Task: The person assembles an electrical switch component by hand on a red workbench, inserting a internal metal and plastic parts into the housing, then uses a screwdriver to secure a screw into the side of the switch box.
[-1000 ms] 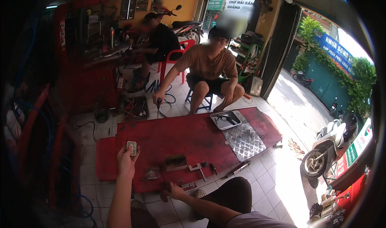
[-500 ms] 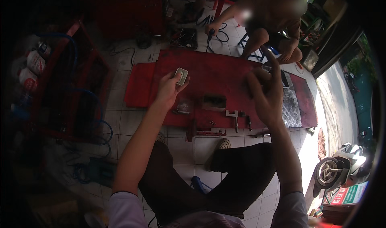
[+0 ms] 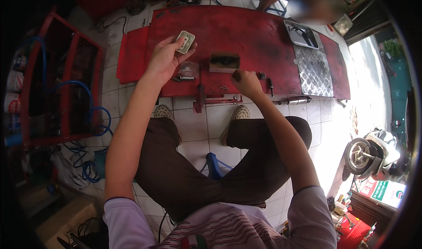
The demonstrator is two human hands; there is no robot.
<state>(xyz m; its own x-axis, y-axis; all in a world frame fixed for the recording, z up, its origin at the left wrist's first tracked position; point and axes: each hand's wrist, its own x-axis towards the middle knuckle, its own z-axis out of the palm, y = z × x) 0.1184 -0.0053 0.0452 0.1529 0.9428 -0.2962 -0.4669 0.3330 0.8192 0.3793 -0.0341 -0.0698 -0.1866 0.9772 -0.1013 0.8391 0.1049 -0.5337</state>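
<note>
My left hand [image 3: 166, 58] holds a small pale rectangular part [image 3: 185, 42] with several round holes, raised over the red metal platform [image 3: 246, 33]. My right hand [image 3: 246, 82] is closed low at the platform's near edge, beside small dark bolts [image 3: 270, 86]; whether it grips anything is hidden. Between the hands lie a small clear bag with metal bits [image 3: 188, 69] and a dark open box [image 3: 224, 61]. I sit on a blue stool [image 3: 214, 165], feet against the platform.
A red rack [image 3: 66, 77] with blue hoses stands left. A checkered metal plate [image 3: 313, 69] and a tray [image 3: 301, 33] lie on the platform's right. Another person sits beyond the platform. A scooter wheel [image 3: 362, 154] is at right. A metal tube [image 3: 292, 101] lies on the tiles.
The view has tipped downward toward my lap. My right hand dropped from raised and open down to the platform's near edge and closed. My left hand keeps holding the pale part.
</note>
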